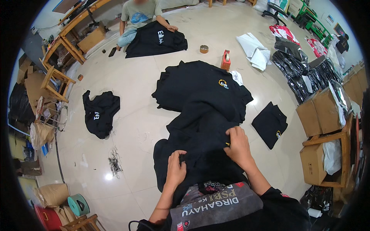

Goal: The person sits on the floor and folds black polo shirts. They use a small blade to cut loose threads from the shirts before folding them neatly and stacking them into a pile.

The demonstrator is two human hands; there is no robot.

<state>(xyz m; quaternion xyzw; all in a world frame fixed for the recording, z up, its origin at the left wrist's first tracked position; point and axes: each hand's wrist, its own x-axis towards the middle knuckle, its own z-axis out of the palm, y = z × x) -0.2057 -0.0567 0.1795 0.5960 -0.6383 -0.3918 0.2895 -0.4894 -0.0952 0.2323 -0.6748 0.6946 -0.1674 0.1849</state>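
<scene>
A black garment (pixel 202 130) stretches from my lap towards a pile of black garments (pixel 190 86) on the tiled floor. My left hand (pixel 175 169) pinches its cloth at the left, with a dark fold between thumb and fingers. On the other side my right hand (pixel 239 147) grips the cloth beside a small yellow mark. The pile's top piece bears a small logo near its right side. A folded black garment (pixel 271 125) lies to the right of the pile. Off to the left is a crumpled black garment (pixel 102 115) with white lettering.
Beyond the pile stand a red tape dispenser (pixel 225 60) and a tape roll (pixel 204 49). A seated person (pixel 141 17) touches more black garments (pixel 156 40). White sheets (pixel 253 50), glossy black plastic packs (pixel 292 66) and cardboard boxes (pixel 321 111) lie right. Thread scraps (pixel 115 162) litter the floor.
</scene>
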